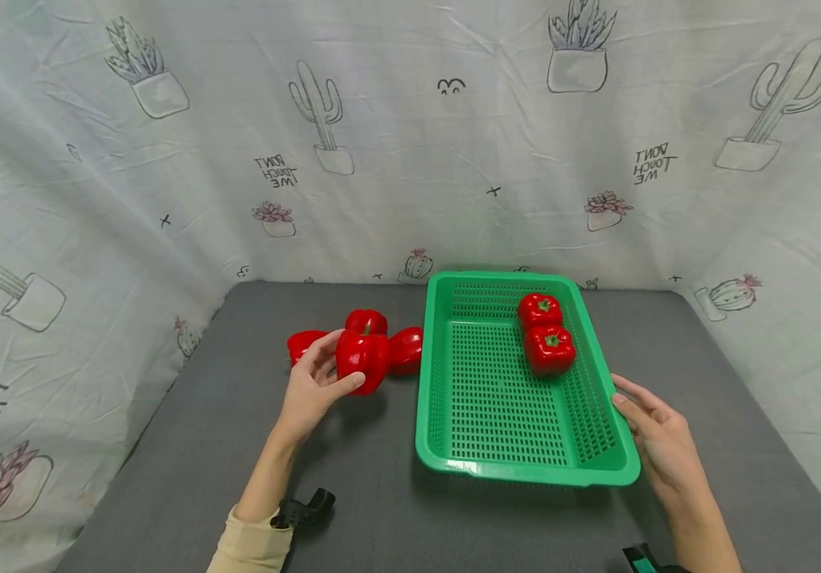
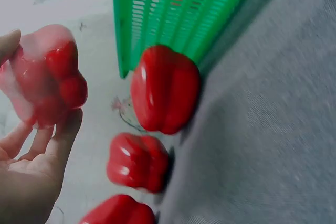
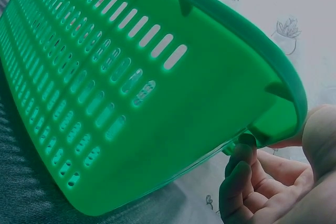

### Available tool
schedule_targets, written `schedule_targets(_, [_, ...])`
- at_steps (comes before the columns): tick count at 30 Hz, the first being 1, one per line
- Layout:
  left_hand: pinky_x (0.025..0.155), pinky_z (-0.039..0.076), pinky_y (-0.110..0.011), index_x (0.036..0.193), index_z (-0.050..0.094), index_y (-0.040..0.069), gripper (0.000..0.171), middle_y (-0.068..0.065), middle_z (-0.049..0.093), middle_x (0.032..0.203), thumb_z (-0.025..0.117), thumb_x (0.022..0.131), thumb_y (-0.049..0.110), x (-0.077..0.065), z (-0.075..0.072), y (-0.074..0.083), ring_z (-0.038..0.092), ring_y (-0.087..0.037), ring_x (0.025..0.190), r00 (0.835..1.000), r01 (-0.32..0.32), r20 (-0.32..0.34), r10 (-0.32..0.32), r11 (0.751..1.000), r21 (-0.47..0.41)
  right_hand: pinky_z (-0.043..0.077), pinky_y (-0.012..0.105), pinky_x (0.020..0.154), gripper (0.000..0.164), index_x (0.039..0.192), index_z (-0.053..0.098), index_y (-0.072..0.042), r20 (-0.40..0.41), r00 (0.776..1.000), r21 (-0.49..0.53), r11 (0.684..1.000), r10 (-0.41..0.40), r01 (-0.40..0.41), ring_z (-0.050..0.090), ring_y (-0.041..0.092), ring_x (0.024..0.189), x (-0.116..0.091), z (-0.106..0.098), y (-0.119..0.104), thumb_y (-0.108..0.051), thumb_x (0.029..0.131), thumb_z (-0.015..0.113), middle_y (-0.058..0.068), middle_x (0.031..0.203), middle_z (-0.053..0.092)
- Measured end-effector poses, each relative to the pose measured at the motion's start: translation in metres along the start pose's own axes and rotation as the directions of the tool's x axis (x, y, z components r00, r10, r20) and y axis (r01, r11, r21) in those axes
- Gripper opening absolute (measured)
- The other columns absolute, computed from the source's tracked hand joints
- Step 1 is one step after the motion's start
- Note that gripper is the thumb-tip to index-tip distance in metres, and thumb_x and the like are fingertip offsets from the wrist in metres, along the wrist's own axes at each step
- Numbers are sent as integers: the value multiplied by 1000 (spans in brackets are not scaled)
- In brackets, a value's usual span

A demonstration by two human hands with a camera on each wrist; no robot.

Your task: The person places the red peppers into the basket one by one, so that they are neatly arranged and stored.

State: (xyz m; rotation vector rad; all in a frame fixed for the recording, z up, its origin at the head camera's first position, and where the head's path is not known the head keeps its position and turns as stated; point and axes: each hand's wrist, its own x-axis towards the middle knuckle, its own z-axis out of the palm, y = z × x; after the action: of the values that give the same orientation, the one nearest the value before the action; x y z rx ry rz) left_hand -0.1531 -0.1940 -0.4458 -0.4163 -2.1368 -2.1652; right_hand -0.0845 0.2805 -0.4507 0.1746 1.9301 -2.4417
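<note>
My left hand (image 1: 310,391) grips a red bell pepper (image 1: 363,363) between thumb and fingers. In the left wrist view this pepper (image 2: 48,77) is off the table, tilted with its lobed end showing. Close behind it on the table lie three more red bell peppers: one at the left (image 1: 304,344) partly hidden by my fingers, one at the back (image 1: 366,320) and one at the right (image 1: 407,350) beside the basket. My right hand (image 1: 668,442) holds the right rim of a green plastic basket (image 1: 496,414), thumb on top and fingers below. Two red bell peppers (image 1: 550,350) stand inside, toward its right side.
A dark grey cloth (image 1: 374,517) covers the table. Behind and at both sides hangs a white curtain (image 1: 410,159) printed with cacti. Black straps sit at both wrists, the left one (image 1: 302,509) below a beige sleeve (image 1: 252,545).
</note>
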Motion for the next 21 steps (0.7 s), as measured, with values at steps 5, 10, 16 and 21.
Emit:
schedule_targets(5, [89,53,-40,145,43,9,69,-11,45,141,76,84,1,3,11,14,51,-33,122,999,-44,25,45,999,-27,57,28,71,43,141,53,-9,19,999,-14,999,-35,35,68,12,90,0,-2,1,-14,99,61,0,111,65])
schedule_targets(10, [87,53,-44,144,43,8,71,-13,46,140,77,83,3,8,29,30,51,-35,121,996,-56,68,61,996,-73,57,28,70,41,140,55,-10,18,999,-7,999,-40,40,68,13,89,-1,-2,3,-12,99,61,0,111,66])
schedule_targets(16, [88,52,-46,144,43,9,70,-14,47,139,77,83,4,16,55,37,52,-37,118,988,-64,132,79,991,-114,57,28,71,40,139,56,-10,18,999,4,999,-41,41,68,13,91,-1,-2,3,-12,99,61,0,111,66])
schedule_targets(21, [87,53,-45,143,45,10,68,-12,49,137,77,83,5,21,77,36,52,-34,119,979,-71,184,89,992,-106,57,29,71,42,140,54,-8,20,999,4,999,-38,38,68,13,91,0,-1,2,-14,99,61,1,112,67])
